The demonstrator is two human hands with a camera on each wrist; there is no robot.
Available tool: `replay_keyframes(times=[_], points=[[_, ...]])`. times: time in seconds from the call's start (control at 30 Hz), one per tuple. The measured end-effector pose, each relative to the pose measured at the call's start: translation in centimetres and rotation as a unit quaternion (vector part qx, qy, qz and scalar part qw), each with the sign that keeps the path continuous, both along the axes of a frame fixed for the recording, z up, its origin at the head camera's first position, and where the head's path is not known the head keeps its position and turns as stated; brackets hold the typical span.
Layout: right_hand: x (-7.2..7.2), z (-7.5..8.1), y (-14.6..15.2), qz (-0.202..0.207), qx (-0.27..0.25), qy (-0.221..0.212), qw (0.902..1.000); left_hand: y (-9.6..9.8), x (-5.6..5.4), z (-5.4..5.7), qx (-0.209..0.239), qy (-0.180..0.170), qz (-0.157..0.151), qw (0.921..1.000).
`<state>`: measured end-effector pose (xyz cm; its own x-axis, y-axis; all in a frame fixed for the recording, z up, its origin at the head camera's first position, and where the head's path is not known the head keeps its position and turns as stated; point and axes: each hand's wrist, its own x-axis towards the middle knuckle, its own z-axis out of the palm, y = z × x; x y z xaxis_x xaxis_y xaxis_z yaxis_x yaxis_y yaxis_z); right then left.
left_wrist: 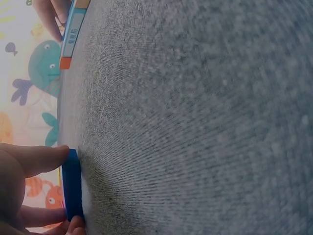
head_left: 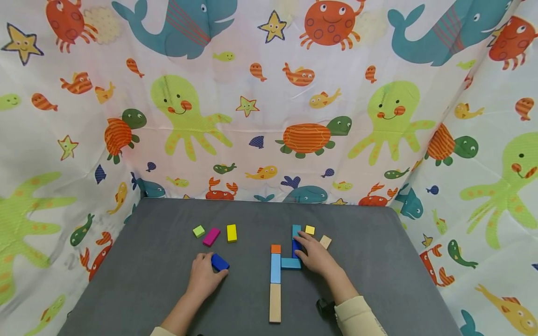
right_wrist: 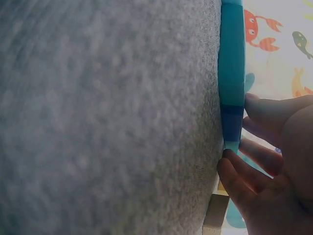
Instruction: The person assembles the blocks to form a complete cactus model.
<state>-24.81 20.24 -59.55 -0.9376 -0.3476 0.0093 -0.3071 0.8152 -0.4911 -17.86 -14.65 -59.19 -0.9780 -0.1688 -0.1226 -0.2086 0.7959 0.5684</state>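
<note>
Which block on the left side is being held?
The dark blue block, gripped by the left hand; the green block, magenta block and yellow block beyond it lie untouched.

The sleeves (head_left: 359,318) are pale cream — a small black device (head_left: 323,307) beside the right one.

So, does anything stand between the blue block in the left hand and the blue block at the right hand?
Yes: straight across, the orange block and light blue block lie between the blue block in the left hand and the second blue block at the right hand.
</note>
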Motion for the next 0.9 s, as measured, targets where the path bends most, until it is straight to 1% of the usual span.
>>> replay_keyframes(times=[0.17,0.4,0.6,0.67,0.73,0.9], points=[[0.1,0.1,-0.1,-0.003,-0.001,0.0,1.0,0.1,0.0,0.1,-0.001,0.014,-0.001,0.9999],[0.2,0.3,-0.1,-0.005,-0.001,-0.004,1.0,0.4,-0.4,0.5,0.0,0.028,-0.002,0.9996],[0.3,0.3,-0.1,-0.008,-0.005,-0.004,0.9999,1.2,-1.2,1.7,0.004,0.061,-0.027,0.9978],[0.3,0.3,-0.1,-0.008,-0.004,-0.005,1.0,1.5,-1.5,2.0,0.004,0.064,-0.035,0.9973],[0.2,0.2,-0.1,-0.008,-0.003,-0.006,0.9999,1.9,-1.9,2.2,0.008,0.06,-0.043,0.9972],[0.2,0.3,0.0,-0.006,-0.005,-0.003,1.0,3.0,-3.1,2.3,0.017,0.063,-0.073,0.9952]])
